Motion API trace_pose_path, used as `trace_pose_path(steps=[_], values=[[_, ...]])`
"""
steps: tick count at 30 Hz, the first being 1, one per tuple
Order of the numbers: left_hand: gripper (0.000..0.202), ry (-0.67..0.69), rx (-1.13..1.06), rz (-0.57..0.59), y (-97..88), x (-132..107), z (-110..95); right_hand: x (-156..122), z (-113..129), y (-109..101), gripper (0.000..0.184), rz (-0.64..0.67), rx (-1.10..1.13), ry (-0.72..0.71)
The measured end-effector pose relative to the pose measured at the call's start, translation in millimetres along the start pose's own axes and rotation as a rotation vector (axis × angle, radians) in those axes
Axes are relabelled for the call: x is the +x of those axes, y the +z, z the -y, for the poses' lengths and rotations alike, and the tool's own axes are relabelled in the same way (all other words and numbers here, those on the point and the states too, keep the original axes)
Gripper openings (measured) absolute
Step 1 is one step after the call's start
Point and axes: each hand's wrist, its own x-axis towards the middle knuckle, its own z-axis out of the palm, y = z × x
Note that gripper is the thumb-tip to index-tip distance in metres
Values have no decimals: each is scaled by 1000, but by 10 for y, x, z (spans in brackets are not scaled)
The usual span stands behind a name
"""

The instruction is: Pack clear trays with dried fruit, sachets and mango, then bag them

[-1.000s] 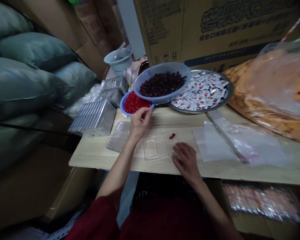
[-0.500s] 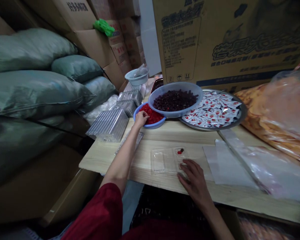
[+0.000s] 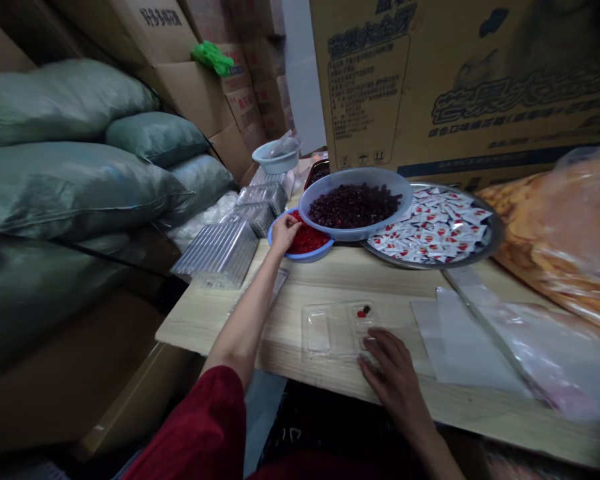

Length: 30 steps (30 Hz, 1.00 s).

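Observation:
My left hand [image 3: 283, 231] reaches into the small blue bowl [image 3: 281, 249] of red dried fruit pieces [image 3: 307, 239], fingers curled together over the pieces; what they hold is hidden. My right hand [image 3: 393, 375] lies flat with spread fingers on the near right corner of a clear plastic compartment tray [image 3: 330, 330] on the wooden table [image 3: 290, 293]. One compartment holds a red and a dark piece [image 3: 363, 311]. A larger pale bowl of dark dried fruit [image 3: 354, 205] overlaps the blue bowl.
A metal tray of small white-and-red sachets [image 3: 437, 225] sits behind right. Clear plastic bags [image 3: 480, 327] lie at right beside a big bag of orange snacks [image 3: 565, 233]. Stacks of clear trays [image 3: 220, 250] stand at left, with green sacks [image 3: 80, 180] and cardboard boxes [image 3: 455, 80] around.
My left hand went from the table edge into the blue bowl of red pieces. The view shifted up and left. My right hand stays on the tray.

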Motion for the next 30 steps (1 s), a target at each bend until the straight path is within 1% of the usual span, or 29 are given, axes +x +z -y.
trace_pose_path(steps=[2, 3, 4, 5, 6, 7, 8, 10, 12, 15, 17, 19, 21, 24, 26, 27, 29, 30], values=[[10, 12, -51, -96, -129, -14, -131, -4, 0, 8, 35, -1, -1, -2], [12, 41, -88, -147, -182, -8, -232, -4, 1, 11, 35, -7, -6, -7], [15, 90, -123, -178, -216, 6, -354, -3, 2, 14, 34, -14, -11, -12], [17, 155, -141, -175, -228, 25, -494, -1, 3, 15, 34, -23, -16, -17], [16, 227, -131, -130, -214, 48, -643, 1, 3, 15, 35, -34, -19, -21], [15, 295, -82, -39, -174, 73, -792, 2, 3, 15, 36, -44, -21, -24], [12, 342, -1, 81, -112, 100, -934, 2, 3, 14, 37, -52, -22, -23], [8, 355, 180, 328, 53, 157, -1164, 1, 0, 12, 37, -70, -21, -19], [11, 297, 291, 508, 227, 212, -1298, 0, 1, 9, 37, -82, -13, -9], [20, 245, 308, 659, 403, 284, -1335, 4, 20, -2, 36, -80, 3, 14], [18, 257, 269, 704, 440, 323, -1288, 14, 39, -11, 36, -78, 11, 27], [11, 276, 208, 694, 426, 353, -1220, 23, 52, -17, 35, -81, 19, 30], [3, 284, 134, 650, 379, 370, -1161, 24, 49, -13, 36, -87, 26, 18], [8, 259, 4, 599, 250, 334, -1148, 17, 32, 2, 39, -98, 40, 2], [8, 220, -206, 557, 115, 216, -1202, 15, 38, -2, 39, -116, 62, 10], [8, 211, -338, 533, 39, 114, -1240, 18, 50, -12, 37, -137, 74, 23], [11, 231, -555, 502, -107, -180, -1318, 28, 85, -46, 34, -197, 99, 69], [14, 259, -595, 519, -163, -368, -1347, 35, 101, -66, 32, -233, 106, 103]])
